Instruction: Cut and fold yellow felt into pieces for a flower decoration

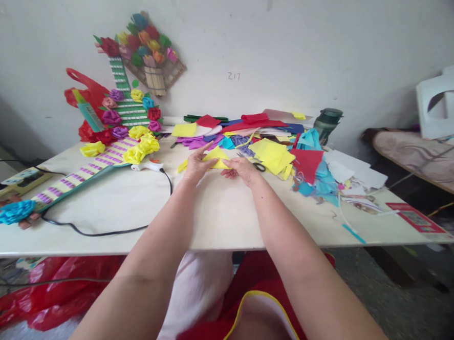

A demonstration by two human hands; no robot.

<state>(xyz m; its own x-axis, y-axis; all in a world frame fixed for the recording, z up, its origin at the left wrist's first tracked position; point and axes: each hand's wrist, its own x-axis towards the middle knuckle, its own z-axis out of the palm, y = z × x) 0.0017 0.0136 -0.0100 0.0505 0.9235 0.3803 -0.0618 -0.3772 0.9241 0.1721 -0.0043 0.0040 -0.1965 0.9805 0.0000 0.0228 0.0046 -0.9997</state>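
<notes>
Both my hands are over the middle of the white table (224,216), around a small piece of yellow crepe paper (219,156). My left hand (197,164) pinches its left side between thumb and fingers. On the right side, my right hand (242,169) grips the paper with thumb and bent fingers. Black-handled scissors (258,167) lie just beyond my right hand, partly hidden. A bit of yellow paper (182,165) shows left of my left hand. A white hot glue gun (146,166) rests farther left, its black cord running across the table.
Decorated guitar-shaped boards with paper roses (128,111) occupy the left, beside a power strip (10,187). Coloured paper sheets (245,125) pile along the wall. At the right are yellow sheets (274,156), blue and white scraps (326,181) and a green bottle (327,126).
</notes>
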